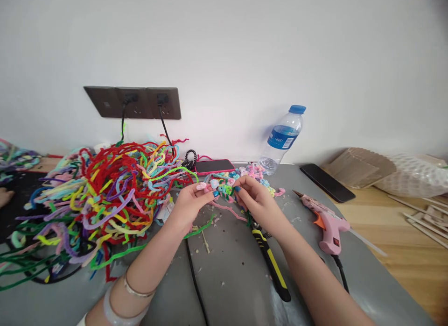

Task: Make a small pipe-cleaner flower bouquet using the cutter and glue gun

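Two grips, left hand [191,203] and right hand [258,201], pinch one small twisted bundle of pastel fuzzy pipe cleaners [224,190]. A tangled multicoloured pipe-cleaner heap [105,195] lies at nine o'clock.

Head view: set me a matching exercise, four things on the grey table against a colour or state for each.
1 glue gun
2 water bottle
3 cutters
4 pipe cleaner piece

a upright, blue cap
b held between left hand and right hand
c pink, lying on its side
d yellow and black handle

Pairs: 1-c, 2-a, 3-d, 4-b
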The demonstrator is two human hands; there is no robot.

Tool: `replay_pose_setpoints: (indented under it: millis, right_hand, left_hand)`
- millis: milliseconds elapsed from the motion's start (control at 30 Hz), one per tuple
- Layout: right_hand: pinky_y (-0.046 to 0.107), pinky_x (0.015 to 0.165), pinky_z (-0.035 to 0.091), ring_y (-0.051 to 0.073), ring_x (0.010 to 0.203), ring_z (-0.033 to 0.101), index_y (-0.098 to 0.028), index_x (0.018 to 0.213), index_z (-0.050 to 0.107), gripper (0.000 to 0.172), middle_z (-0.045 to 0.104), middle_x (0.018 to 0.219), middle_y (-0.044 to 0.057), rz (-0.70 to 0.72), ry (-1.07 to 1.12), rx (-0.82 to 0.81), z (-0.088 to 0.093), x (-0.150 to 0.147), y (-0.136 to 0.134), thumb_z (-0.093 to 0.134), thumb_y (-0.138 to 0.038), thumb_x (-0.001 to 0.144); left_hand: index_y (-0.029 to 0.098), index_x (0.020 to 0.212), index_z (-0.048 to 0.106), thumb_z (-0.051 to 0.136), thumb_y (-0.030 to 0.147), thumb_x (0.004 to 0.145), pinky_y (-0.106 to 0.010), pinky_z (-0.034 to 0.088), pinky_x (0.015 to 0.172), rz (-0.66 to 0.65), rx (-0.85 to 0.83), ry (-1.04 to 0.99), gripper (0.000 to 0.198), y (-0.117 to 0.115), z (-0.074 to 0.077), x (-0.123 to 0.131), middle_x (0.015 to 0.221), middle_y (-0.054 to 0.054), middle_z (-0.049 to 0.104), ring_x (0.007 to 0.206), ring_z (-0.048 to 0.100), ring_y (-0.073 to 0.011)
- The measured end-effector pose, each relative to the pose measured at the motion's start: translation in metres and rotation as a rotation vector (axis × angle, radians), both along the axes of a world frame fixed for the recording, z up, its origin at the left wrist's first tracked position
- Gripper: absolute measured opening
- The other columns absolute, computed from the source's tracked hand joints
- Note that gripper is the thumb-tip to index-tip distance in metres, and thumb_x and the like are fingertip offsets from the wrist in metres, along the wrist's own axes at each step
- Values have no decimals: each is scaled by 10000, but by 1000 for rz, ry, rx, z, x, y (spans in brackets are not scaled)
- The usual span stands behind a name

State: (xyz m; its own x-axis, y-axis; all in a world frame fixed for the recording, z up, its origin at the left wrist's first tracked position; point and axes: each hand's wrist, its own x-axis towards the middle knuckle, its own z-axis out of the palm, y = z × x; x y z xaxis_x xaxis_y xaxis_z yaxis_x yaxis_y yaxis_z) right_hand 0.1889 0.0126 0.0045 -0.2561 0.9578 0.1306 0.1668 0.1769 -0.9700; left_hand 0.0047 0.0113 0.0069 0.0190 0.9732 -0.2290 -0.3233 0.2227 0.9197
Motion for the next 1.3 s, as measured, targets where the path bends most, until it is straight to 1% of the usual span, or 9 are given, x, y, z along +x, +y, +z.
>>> replay_pose_setpoints:
  millis: [133,233,333,467,667,800,1000,1167,1300]
  right_hand:
    - [228,469,235,87,495,277,-220,891,479,42,338,606,-92,23,26,-35,2,2,-2,465,-254,869]
    - [228,463,223,89,484,257,-227,916,466,49,311,575,-105,28,57,-47,3,3,-3,444,-246,876]
    - [227,480,287,95,495,334,-232,913,449,43,373,577,-98,24,90,-36,3,2,-3,430,-261,887]
    - [237,501,379,109,511,448,-236,918,442,75,495,588,-81,38,82,-57,4,-1,-3,450,-303,885]
    - [235,474,341,101,486,434,-213,887,511,149,580,615,-43,-1,22,-78,4,-1,0,529,-352,837]
    - [234,480,329,103,495,445,-202,830,543,168,554,600,-42,-29,24,-115,3,1,2,573,-365,802]
    - [234,498,338,107,505,447,-195,850,565,150,515,581,-53,-112,55,-113,5,2,0,579,-330,785]
    - [228,490,322,100,525,421,-199,860,558,167,509,645,-44,-19,9,-157,11,2,-2,580,-352,796]
    - [231,509,329,97,557,418,-192,906,584,192,564,755,-17,71,-79,-187,11,5,-2,608,-341,787]
  left_hand:
    - [124,662,664,844,190,500,-202,436,636,32,3,21,250,-1,1,-2,665,17,616,644,529,-89]
    - [136,605,620,829,180,495,-191,405,591,39,16,33,239,-2,4,-2,605,43,569,591,484,-71]
    - [145,562,583,819,184,491,-193,375,558,15,20,43,249,-3,7,-1,553,62,511,549,434,-62]
    - [148,572,574,817,198,505,-199,342,542,-40,41,91,256,-3,7,0,550,68,483,543,399,-63]
    - [155,586,571,814,220,542,-211,343,557,-129,86,126,255,-2,1,-2,556,72,470,549,401,-72]
    - [156,598,572,806,225,546,-210,347,563,-139,78,122,249,-2,1,-3,562,72,473,551,400,-72]
    - [160,587,549,799,245,536,-207,334,554,-115,83,166,269,1,1,-3,563,75,451,553,387,-72]
    - [162,606,541,796,259,544,-209,354,575,-98,98,186,280,2,-1,-5,592,67,459,574,406,-77]
    - [158,671,576,781,277,576,-213,389,608,-88,106,212,255,2,-3,-7,643,44,518,619,459,-91]
